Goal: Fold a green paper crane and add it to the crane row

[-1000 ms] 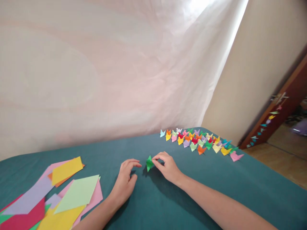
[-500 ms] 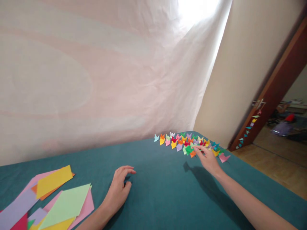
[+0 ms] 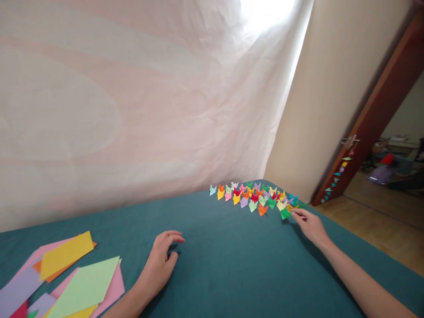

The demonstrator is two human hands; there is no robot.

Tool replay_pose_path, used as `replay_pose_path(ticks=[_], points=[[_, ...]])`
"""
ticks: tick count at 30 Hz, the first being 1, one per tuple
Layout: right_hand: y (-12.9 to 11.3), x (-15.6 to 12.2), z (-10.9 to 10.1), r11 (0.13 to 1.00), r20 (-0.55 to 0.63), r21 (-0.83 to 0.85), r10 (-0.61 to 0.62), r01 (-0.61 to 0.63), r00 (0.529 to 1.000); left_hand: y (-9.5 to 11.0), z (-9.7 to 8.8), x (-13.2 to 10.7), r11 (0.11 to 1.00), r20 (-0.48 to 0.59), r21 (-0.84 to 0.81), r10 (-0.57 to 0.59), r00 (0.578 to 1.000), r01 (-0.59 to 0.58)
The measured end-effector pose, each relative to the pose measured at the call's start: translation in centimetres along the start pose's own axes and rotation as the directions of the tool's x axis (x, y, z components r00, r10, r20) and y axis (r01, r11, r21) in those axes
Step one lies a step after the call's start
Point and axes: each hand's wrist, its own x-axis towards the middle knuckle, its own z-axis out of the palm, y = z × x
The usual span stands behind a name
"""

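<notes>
At the right end of the front row, my right hand (image 3: 309, 225) pinches a green origami crane (image 3: 285, 214) between thumb and fingertips, low over the cloth. Several small folded paper cranes stand in rows at the table's far corner, among them an orange crane (image 3: 263, 210) and a pale green crane (image 3: 252, 206). Part of the group is hidden behind my right hand. My left hand (image 3: 164, 256) rests on the table with fingers loosely curved and apart, holding nothing. Nearest to it lie light green paper sheets (image 3: 88, 282).
Yellow sheets (image 3: 68, 256) and lilac sheets (image 3: 20, 287) are piled at the left on the teal-covered table (image 3: 212, 265). A pale curtain (image 3: 149, 110) hangs behind. Right of the table is a brown door (image 3: 367, 110) with a string of paper cranes (image 3: 336, 179).
My right hand has moved right and slightly down with the green crane, from above the orange crane to the row's right end. My left hand stays in place; the view has shifted slightly.
</notes>
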Motion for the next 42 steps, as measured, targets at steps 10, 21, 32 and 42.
replay_pose_path(ticks=[10, 21, 32, 42], points=[[1.3, 0.3, 1.0, 0.999, 0.045, -0.040, -0.036, 0.037, 0.998, 0.1, 0.0, 0.1, 1.000, 0.003, -0.003, -0.005, 1.000, 0.005], [-0.1, 0.4, 1.9, 0.998, 0.097, -0.020, -0.061, 0.064, 0.993, 0.0, 0.0, 0.0, 1.000, 0.024, -0.024, -0.002, 1.000, 0.003], [-0.9, 1.1, 3.6, 0.997, 0.145, 0.047, -0.072, 0.066, 0.987, 0.1, -0.1, 0.0, 1.000, 0.005, -0.017, 0.002, 1.000, -0.002], [-1.3, 0.5, 4.0, 0.996, 0.175, 0.035, -0.087, 0.082, 0.981, 0.5, -0.3, 0.1, 1.000, 0.011, -0.023, -0.006, 1.000, 0.006]])
